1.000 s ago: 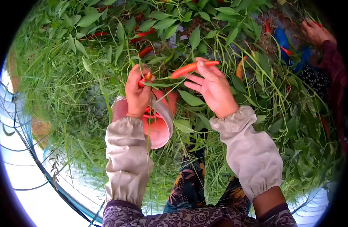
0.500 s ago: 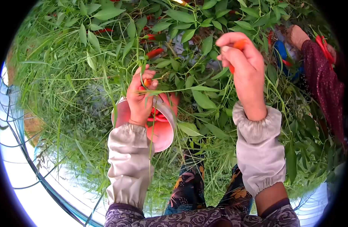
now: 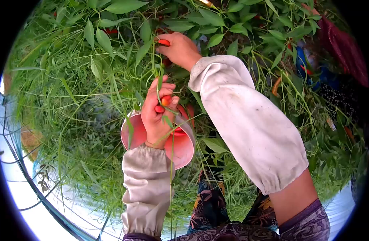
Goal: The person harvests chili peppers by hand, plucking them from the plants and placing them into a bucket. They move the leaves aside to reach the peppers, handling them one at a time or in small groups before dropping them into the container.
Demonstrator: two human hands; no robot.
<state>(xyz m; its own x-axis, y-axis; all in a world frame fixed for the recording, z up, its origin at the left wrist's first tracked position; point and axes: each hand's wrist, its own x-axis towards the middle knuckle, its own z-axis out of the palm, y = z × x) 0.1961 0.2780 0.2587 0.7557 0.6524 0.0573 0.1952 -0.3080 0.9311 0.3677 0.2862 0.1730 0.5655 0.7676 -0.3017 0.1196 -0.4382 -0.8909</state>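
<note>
My left hand (image 3: 157, 114) is closed around a few red and orange chili peppers (image 3: 166, 100), whose ends show between the fingers. Just behind it is a pale bucket (image 3: 183, 150) with a pinkish inside and red chili peppers in it; whether the hand touches the bucket is hidden. My right hand (image 3: 179, 50) reaches in among the leaves of the pepper plant (image 3: 210, 20), above my left hand. Its fingers are closed on a red chili pepper (image 3: 163, 41). A green stem runs down between both hands.
Another person's burgundy sleeve (image 3: 341, 48) is at the upper right, near a blue object (image 3: 303, 60) partly covered by leaves. Tall grass (image 3: 72, 88) grows thickly on the left. Below are my patterned trouser legs (image 3: 210, 201).
My right hand has swung left from the upper right into the plant by the stem. My left hand and the bucket sit slightly lower and right in view. The other person's arm has moved up.
</note>
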